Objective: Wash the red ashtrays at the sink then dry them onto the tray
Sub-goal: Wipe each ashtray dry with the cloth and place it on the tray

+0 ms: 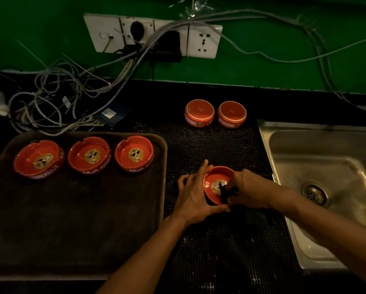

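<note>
Fingers of the left hand (193,193) lie fairly straight against the left wall of a red ashtray (215,183), steadying it, while the right hand (247,190) curls its fingers round a dark cloth (225,193) pressed into the bowl. This ashtray sits on the black dotted mat (209,145), between the tray and the sink. The steel sink (326,166) fills the right side, its rim just beside the right wrist. The brown tray (71,219) takes the left; three ashtrays (88,155) stand upright in a row along its far edge, and its near part is bare. Two upturned ashtrays (216,113) sit side by side at the mat's far edge, well apart from the hands. A tangle of cables (57,98) lies behind the tray.
</note>
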